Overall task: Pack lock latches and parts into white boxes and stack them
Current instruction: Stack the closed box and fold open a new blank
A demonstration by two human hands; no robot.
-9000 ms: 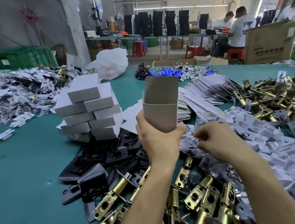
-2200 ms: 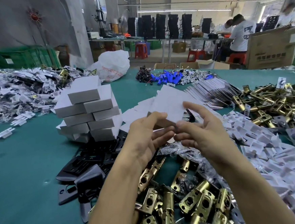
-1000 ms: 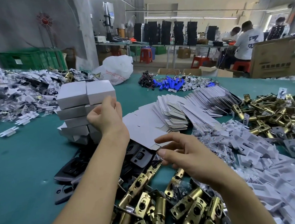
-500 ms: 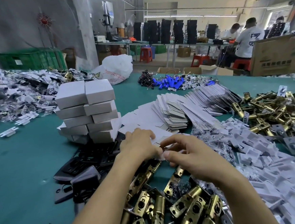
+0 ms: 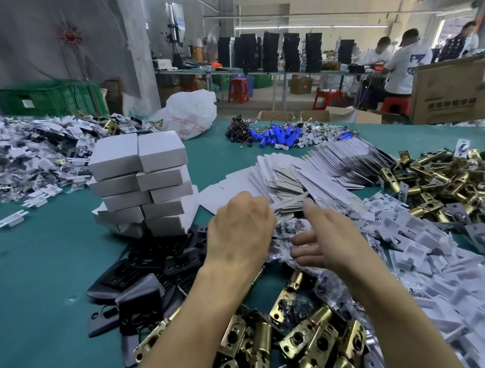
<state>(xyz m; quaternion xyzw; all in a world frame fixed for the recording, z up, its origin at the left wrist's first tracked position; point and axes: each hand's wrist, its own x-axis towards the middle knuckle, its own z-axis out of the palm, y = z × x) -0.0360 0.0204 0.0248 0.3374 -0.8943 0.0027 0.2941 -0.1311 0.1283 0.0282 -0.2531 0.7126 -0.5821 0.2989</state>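
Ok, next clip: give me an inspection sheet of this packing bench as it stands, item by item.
Surface: teal table, largely covered with heaps of parts.
Job's things: stack of white boxes left of the hands; flat box blanks fanned out beyond them; brass latches heaped nearest the camera; black plates at the foot of the stack; white inserts at right.
Clutter: mixed parts pile at far left; white plastic bag behind.
Hands: left hand curled at the blanks' edge, grip hidden; right hand open over clear bags.
Cables: thin wires among blue cylinders.
Surroundings: people at a far bench; cardboard carton; green crate.
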